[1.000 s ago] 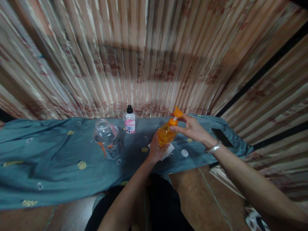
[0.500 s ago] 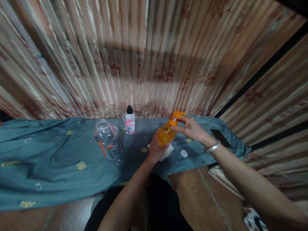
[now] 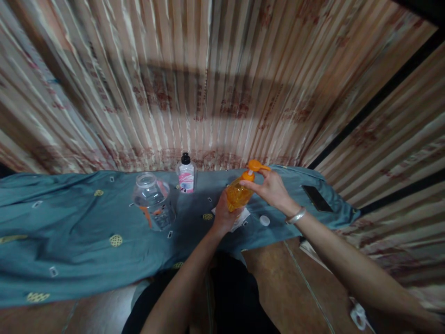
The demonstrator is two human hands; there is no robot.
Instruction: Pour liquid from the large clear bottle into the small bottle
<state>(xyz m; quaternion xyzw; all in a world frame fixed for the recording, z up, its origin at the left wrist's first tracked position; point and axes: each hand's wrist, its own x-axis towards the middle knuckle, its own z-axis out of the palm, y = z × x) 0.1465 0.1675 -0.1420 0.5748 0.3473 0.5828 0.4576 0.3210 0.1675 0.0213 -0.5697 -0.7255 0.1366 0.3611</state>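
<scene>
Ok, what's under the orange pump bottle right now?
A white paper lies on the teal cloth beneath the bottle. The left hand covers the bottle's base, so contact cannot be seen.

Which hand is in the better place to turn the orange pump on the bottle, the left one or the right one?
Probably the right hand: its fingers pinch the pump at the neck, while the left hand grips the bottle by its body and steadies it.

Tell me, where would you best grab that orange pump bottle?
Around its wide body, coming from below on the near side, as the left hand does now. The orange pump bottle leans to the right, and its pump head is small and slim; the right hand only pinches there.
</scene>
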